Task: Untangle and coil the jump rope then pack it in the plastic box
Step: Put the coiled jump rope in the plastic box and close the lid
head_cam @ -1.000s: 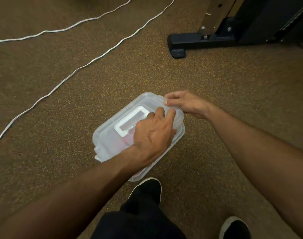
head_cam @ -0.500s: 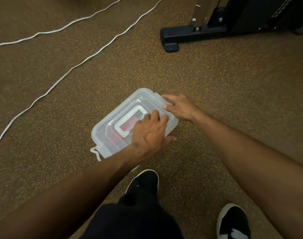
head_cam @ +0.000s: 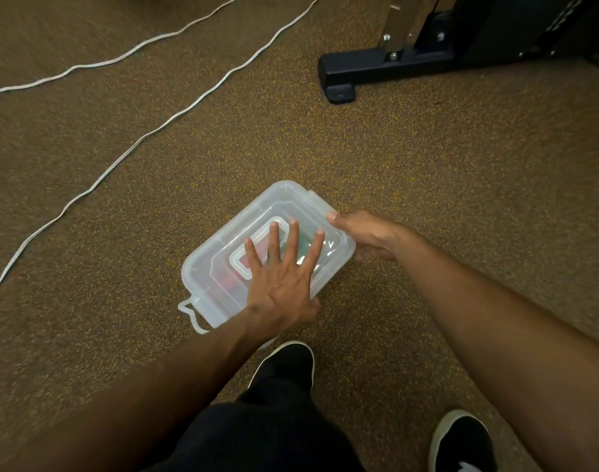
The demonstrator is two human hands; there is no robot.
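A translucent plastic box (head_cam: 220,253) with its lid on lies on the speckled brown floor in the middle of the view. Red and green shapes show faintly through the lid; the jump rope itself cannot be made out. My left hand (head_cam: 281,277) lies flat on the lid with its fingers spread and straight. My right hand (head_cam: 366,236) holds the box's right end, fingers curled round the lid's edge near the clasp. A white clasp loop (head_cam: 191,313) sticks out at the box's near left end.
A long white cord (head_cam: 131,151) runs across the floor at the left in two strands. The black foot of a gym machine (head_cam: 339,74) stands at the upper right. My black shoes (head_cam: 288,362) are just below the box.
My left hand has flattened out on the lid, its fingers going from curled to spread. The lid has come down level on the box. My right hand stays at the right end.
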